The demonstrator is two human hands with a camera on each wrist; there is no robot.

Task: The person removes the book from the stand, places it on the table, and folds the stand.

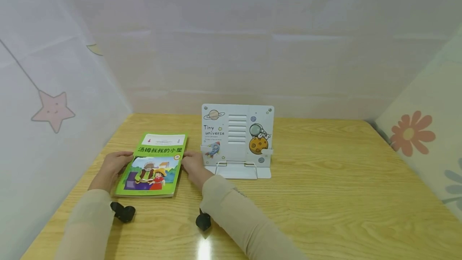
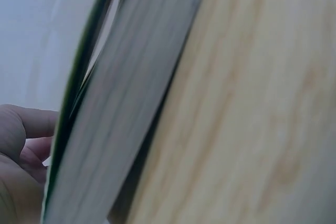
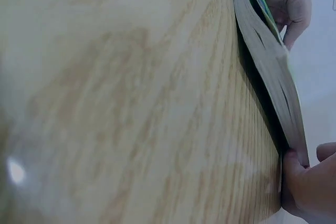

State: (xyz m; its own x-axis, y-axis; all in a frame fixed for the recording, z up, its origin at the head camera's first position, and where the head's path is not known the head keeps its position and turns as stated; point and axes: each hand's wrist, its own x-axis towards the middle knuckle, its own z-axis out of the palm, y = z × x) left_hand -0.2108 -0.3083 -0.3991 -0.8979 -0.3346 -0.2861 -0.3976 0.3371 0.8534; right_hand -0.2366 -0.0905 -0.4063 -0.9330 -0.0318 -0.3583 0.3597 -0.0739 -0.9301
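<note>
A green paperback book (image 1: 160, 150) with Chinese lettering and a cartoon cover lies face up on the left of the wooden table. My left hand (image 1: 112, 167) holds its left edge and my right hand (image 1: 196, 167) its right edge. In the left wrist view, the grey page block (image 2: 121, 93) runs diagonally, with a hand (image 2: 23, 158) at the cover side. In the right wrist view, the thumb and fingers of my right hand (image 3: 317, 184) pinch the book's edge (image 3: 270, 66); a dark gap shows between book and table. The other hand (image 3: 290, 6) is partly hidden behind the cover.
A white book stand (image 1: 237, 135) with space drawings and "Tiny universe" stands upright right of the book. The wooden table (image 1: 325, 191) extends to the right. Pale cloth walls (image 1: 252, 51) enclose the back and sides. Black wrist devices (image 1: 124, 212) hang below the sleeves.
</note>
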